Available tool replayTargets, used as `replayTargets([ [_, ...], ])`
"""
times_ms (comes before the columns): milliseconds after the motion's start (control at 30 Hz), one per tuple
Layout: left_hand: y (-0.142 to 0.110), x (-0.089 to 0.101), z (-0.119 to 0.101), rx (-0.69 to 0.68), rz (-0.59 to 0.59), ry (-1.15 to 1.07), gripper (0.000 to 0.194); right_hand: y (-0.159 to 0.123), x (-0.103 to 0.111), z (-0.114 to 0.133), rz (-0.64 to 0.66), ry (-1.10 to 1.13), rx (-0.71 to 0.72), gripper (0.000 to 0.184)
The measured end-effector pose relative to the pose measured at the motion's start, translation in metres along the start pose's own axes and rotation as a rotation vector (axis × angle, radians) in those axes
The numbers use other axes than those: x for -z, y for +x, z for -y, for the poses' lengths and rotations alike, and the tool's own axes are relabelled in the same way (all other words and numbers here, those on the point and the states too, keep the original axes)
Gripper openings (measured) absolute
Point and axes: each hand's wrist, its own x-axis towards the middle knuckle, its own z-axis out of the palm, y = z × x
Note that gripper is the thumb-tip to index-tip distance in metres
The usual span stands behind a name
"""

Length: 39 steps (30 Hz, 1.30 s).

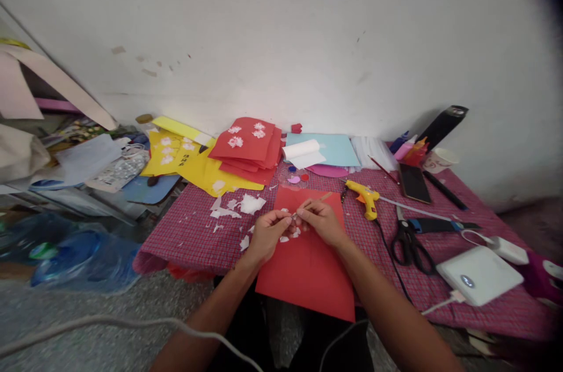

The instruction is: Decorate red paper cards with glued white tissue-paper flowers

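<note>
Over a large red paper sheet (308, 284), my two hands meet with their fingertips close together. My right hand (320, 219) pinches a slim tan stick (326, 196), perhaps a brush, whose far end points up and right. The fingers of my left hand (269, 234) are pinched at the stick's other end; what is between them is too small to make out. Small white paper bits (295, 233) lie on the red sheet just under my fingers. Torn white paper scraps (251, 204) lie on the checked cloth to the left.
Red cards with pink-white blossoms (250, 143) and yellow sheets (206, 169) lie at the back left. A white paper roll (301, 149) rests on blue paper (336, 150). Rightward are a yellow glue gun (368, 198), black scissors (409, 246), a phone (414, 182) and a white power bank (479, 275) with cables.
</note>
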Motion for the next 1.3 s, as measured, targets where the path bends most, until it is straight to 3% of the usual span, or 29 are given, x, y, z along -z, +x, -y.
replayTargets([
  [200, -0.001, -0.001, -0.003, -0.029, -0.021, 0.062, 0.026, -0.001, 0.003, -0.002, 0.057, 0.057, 0.0, 0.027],
  [433, 0.0, -0.003, -0.003, 0.0, -0.051, -0.058, 0.03, 0.0, 0.007, -0.006, -0.01, 0.073, 0.026, 0.024],
  [567, -0.003, -0.002, -0.007, -0.008, -0.078, -0.092, 0.029, 0.002, 0.01, -0.007, -0.124, 0.101, 0.018, 0.021],
  [700, -0.007, 0.012, -0.022, -0.06, -0.158, -0.076, 0.025, 0.004, 0.015, -0.005, -0.28, 0.156, 0.021, 0.02],
  [767, -0.009, 0.021, -0.032, -0.134, -0.202, 0.055, 0.023, 0.005, 0.015, -0.005, -0.29, 0.16, 0.009, 0.021],
  [867, -0.013, 0.03, -0.042, -0.315, -0.192, 0.494, 0.015, 0.005, 0.014, -0.006, -0.27, 0.141, -0.008, 0.024],
  [967, -0.019, 0.032, -0.039, -0.473, -0.07, 0.938, 0.015, 0.005, 0.013, -0.008, -0.274, 0.127, -0.013, 0.024],
  [1033, -0.024, 0.032, -0.032, -0.521, 0.031, 1.115, 0.02, 0.005, 0.014, -0.009, -0.283, 0.119, -0.009, 0.024],
  [1167, -0.031, 0.041, -0.024, -0.592, 0.048, 1.197, 0.028, 0.006, 0.016, -0.011, -0.282, 0.112, 0.003, 0.023],
  [1300, -0.024, 0.068, -0.038, -0.643, -0.138, 1.22, 0.02, 0.005, 0.015, -0.011, -0.26, 0.097, 0.01, 0.022],
])
